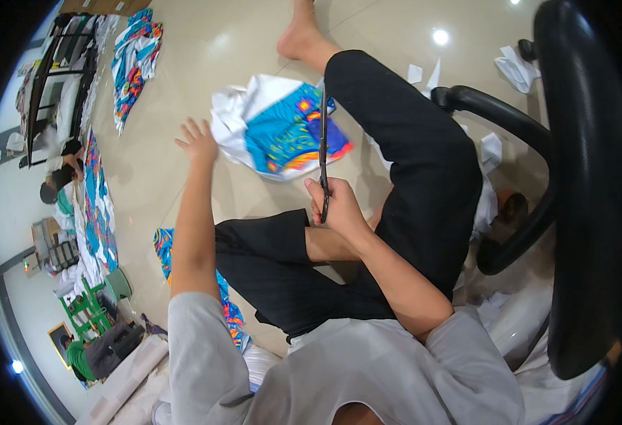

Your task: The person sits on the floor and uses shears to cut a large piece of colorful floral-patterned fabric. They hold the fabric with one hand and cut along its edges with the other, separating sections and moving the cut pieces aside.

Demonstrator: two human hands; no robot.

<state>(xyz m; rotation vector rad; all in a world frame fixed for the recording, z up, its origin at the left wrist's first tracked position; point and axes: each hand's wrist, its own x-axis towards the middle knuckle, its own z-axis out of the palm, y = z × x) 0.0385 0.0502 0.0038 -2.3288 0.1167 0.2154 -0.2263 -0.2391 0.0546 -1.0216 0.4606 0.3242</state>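
My left hand (199, 144) is held out with its fingers spread and nothing in it, just left of a cloth piece (289, 131). That cloth lies crumpled on the floor, printed in blue, purple, red and yellow with white borders. In my right hand (341, 205) is a pair of long dark scissors (323, 134), seen edge-on and pointing away from me. Their blades pass over the right part of the cloth. The handle is partly hidden by my fingers.
My black-trousered legs (410, 163) frame the cloth. A black chair arm (509, 113) stands at right, near white scraps (491, 150). More printed cloth (132, 67) lies at far left, beside a loaded black rack (55, 78). A person in green (80, 354) sits at lower left.
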